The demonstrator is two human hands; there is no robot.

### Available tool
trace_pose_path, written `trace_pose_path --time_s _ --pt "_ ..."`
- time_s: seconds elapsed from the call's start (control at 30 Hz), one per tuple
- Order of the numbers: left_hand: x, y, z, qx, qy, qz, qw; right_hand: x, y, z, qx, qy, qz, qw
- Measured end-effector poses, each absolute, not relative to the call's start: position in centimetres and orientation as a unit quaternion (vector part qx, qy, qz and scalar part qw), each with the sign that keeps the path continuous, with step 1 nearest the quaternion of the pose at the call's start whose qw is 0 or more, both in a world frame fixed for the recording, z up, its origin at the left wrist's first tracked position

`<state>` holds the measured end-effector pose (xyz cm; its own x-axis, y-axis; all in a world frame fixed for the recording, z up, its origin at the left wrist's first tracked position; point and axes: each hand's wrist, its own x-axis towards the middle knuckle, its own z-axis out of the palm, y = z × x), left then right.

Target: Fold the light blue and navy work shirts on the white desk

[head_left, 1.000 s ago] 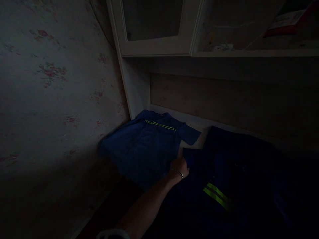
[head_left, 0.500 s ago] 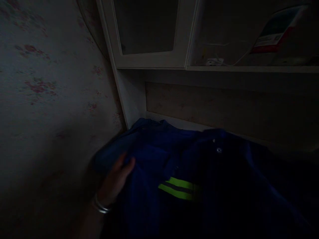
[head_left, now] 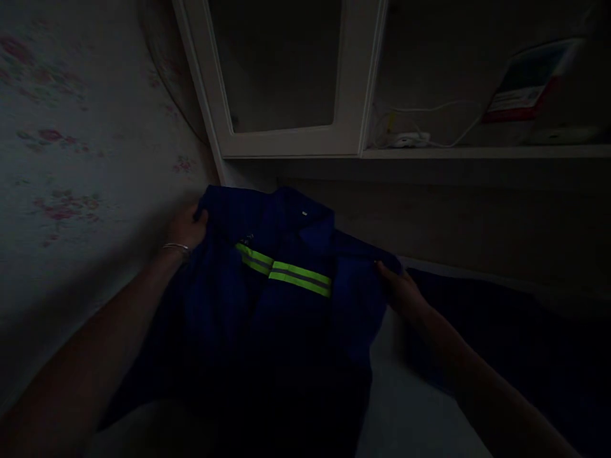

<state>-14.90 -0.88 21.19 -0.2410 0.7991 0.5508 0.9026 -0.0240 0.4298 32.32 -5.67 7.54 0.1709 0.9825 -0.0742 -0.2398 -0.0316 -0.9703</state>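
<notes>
Dark blue collared cloth jacket with yellow-green bands (head_left: 296,318) held up by both your hands below the cabinet

Your landmark is the white wooden cabinet with a dark-panelled door (head_left: 291,144). The jacket hangs below it, front towards you, spread between your hands. Your left hand (head_left: 188,226), with a thin silver-coloured bracelet (head_left: 175,246) at the wrist, is clamped on the jacket's shoulder, below the cabinet's lower left corner. Your right hand (head_left: 398,286) grips the other shoulder, thumb on the near side, below the cabinet's open compartment; you cannot tell how its fingers lie behind the cloth.

Inside the collar sits a small pale label (head_left: 304,213), its writing too small to read. A small pale mark (head_left: 247,239) shows above the chest band nearer your left hand; you cannot make it out either. The bands carry a grey middle strip.

In the cabinet's open compartment, a packet in dark, white and red (head_left: 522,89) bears print on its white part, too dim to read. A white plug-like piece (head_left: 405,139) with a thin white cord (head_left: 461,137) lies near it. Below the compartment, beyond your right hand, lies a dark blue cloth (head_left: 468,312). Left of the cabinet is the pale wallpaper with pink flowers (head_left: 62,207).
</notes>
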Motion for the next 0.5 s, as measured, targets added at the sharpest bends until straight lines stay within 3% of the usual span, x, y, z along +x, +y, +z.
trace_pose_path --time_s 0.13,0.27,0.3,0.43,0.5 --pt "-9.9 4.2 18.3 -0.612 -0.714 -0.323 0.109 31.5 1.1 7.2 -0.627 -0.456 0.372 0.510" --pt "-3.8 4.5 8.9 -0.666 -0.691 -0.190 0.206 30.7 -0.5 3.7 -0.659 -0.494 0.310 0.475" --pt "-2.5 4.0 6.2 -0.708 -0.664 -0.140 0.197 30.1 -1.9 2.3 -0.659 -0.526 0.302 0.445" --pt "1.3 2.1 -3.2 -0.770 -0.635 -0.013 0.061 26.8 -7.1 -3.7 -0.629 -0.718 0.236 0.182" --pt "2.3 1.9 -6.0 -0.760 -0.650 0.011 0.011 26.3 -7.8 -5.5 -0.634 -0.715 0.241 0.169"
